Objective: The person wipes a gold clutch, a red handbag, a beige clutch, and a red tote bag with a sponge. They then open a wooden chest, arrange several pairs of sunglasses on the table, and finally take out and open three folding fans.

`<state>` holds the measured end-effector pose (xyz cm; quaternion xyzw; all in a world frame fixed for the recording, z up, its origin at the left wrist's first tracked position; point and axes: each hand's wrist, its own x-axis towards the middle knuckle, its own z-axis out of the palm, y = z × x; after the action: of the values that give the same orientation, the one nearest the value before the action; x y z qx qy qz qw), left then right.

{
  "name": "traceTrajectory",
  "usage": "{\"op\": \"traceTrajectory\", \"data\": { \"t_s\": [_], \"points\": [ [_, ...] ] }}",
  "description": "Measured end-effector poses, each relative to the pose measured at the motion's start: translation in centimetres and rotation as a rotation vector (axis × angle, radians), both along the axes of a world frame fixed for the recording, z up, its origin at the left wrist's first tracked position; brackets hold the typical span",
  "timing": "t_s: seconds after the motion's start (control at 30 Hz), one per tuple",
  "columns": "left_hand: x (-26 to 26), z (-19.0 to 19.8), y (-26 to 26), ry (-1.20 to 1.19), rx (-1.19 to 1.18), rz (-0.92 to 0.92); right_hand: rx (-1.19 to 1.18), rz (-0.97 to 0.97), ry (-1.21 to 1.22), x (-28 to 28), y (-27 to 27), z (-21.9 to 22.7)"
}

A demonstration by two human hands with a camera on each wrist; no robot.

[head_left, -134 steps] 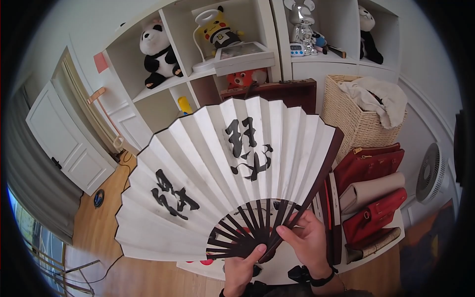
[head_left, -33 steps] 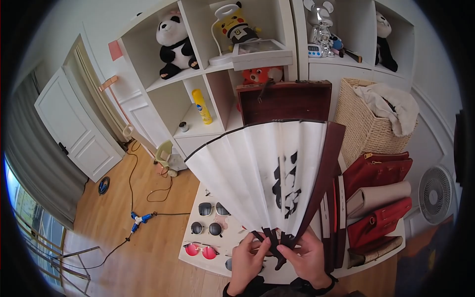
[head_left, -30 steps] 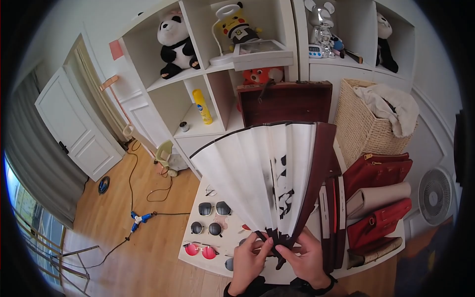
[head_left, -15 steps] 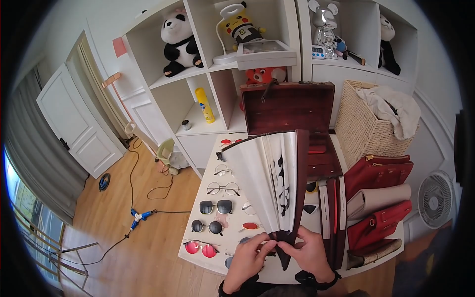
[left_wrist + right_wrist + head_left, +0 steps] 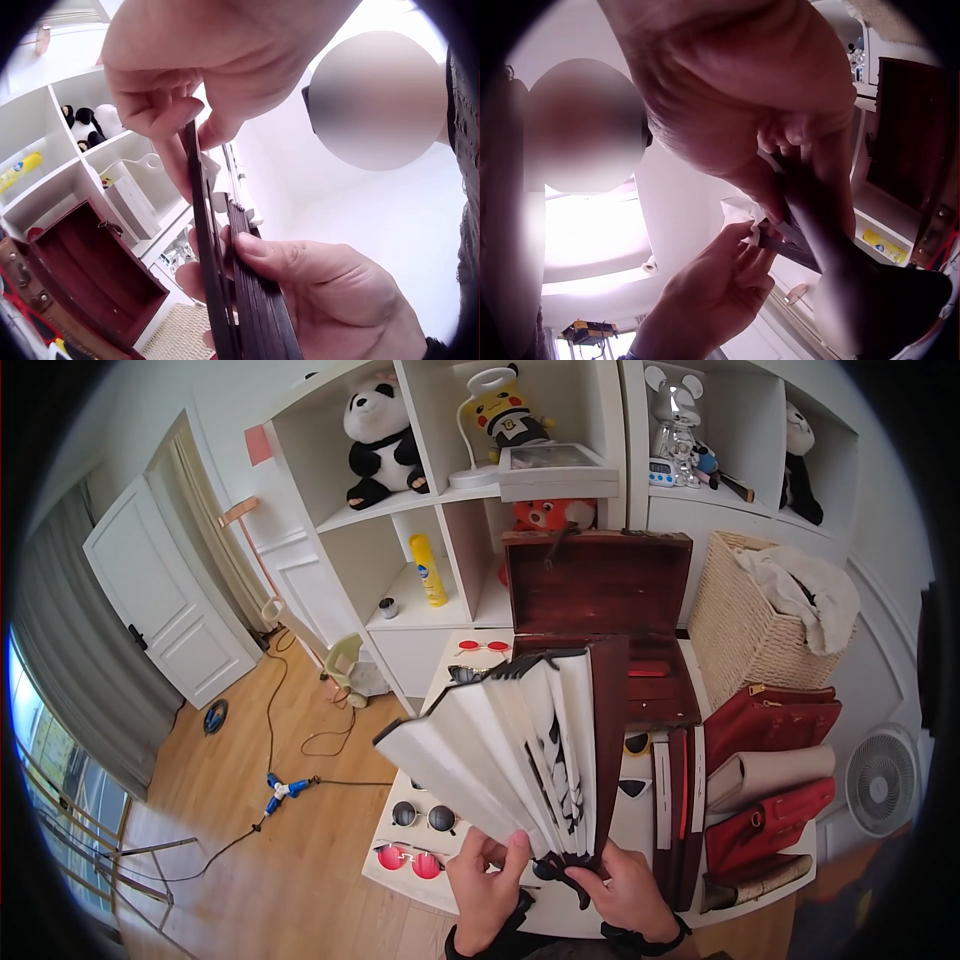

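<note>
A white paper folding fan (image 5: 490, 765) with dark ribs and black brush characters is partly folded in front of me, its pleats bunched toward the right. My left hand (image 5: 487, 885) pinches its left outer rib between thumb and fingers, as the left wrist view also shows along the dark rib (image 5: 201, 217). At the pivot end, my right hand (image 5: 628, 890) grips the bundled ribs (image 5: 255, 300), thumb on top. A gap separates the left rib from that bundle. The dark right guard (image 5: 612, 750) stands nearly upright.
Sunglasses (image 5: 408, 860) line the white table's left side. An open dark red case (image 5: 600, 585) stands behind the fan. To the right are dark upright bars (image 5: 680, 810), red bags (image 5: 765, 815) and a wicker basket (image 5: 740, 620). White shelves (image 5: 445, 510) hold plush toys.
The fan has been folded from wide open to a narrow stack. In the last half second its left pleats have spread out leftward again, with the left hand moving left and apart from the right.
</note>
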<state>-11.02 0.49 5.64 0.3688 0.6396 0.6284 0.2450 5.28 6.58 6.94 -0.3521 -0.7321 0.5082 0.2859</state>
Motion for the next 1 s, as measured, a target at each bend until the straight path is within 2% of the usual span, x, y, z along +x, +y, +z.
{"op": "traceTrajectory", "data": {
  "t_s": [0.13, 0.2, 0.23, 0.3, 0.43, 0.5, 0.6, 0.77, 0.83, 1.0],
  "points": [
    [0.1, -1.1, 0.6, -0.025, 0.136, 0.113, 0.005, -0.01, 0.08, -0.4, -0.5, -1.2],
    [-0.3, -0.6, 0.8, -0.207, 0.21, -0.02, -0.009, -0.039, 0.143, -0.7, -0.6, -1.5],
    [-0.4, -0.4, 0.7, -0.206, 0.212, -0.015, -0.041, -0.046, 0.165, -0.7, -0.6, -1.5],
    [-0.5, 0.0, 0.5, -0.173, 0.179, -0.097, -0.072, -0.049, 0.187, -0.6, -0.4, -1.5],
    [-0.1, -0.3, 0.4, -0.176, 0.19, -0.085, 0.069, -0.027, 0.14, -0.6, -0.2, -1.2],
    [-0.2, -0.4, 0.1, 0.004, 0.147, -0.089, 0.103, -0.036, 0.135, -0.6, -0.2, -1.4],
    [-0.4, -1.6, 0.0, 0.073, 0.21, -0.142, 0.211, -0.04, 0.175, -0.7, -0.2, -1.8],
    [-0.5, -1.0, -0.4, 0.19, 0.146, -0.145, 0.158, 0.004, 0.044, 0.1, 0.0, -1.4],
    [-0.5, -0.7, -0.5, 0.211, 0.141, -0.137, 0.103, -0.001, 0.072, 0.3, -0.1, -1.1],
    [-1.1, -0.5, -0.4, 0.095, 0.215, -0.201, -0.023, 0.029, 0.172, 0.9, 0.2, -1.8]
  ]
}}
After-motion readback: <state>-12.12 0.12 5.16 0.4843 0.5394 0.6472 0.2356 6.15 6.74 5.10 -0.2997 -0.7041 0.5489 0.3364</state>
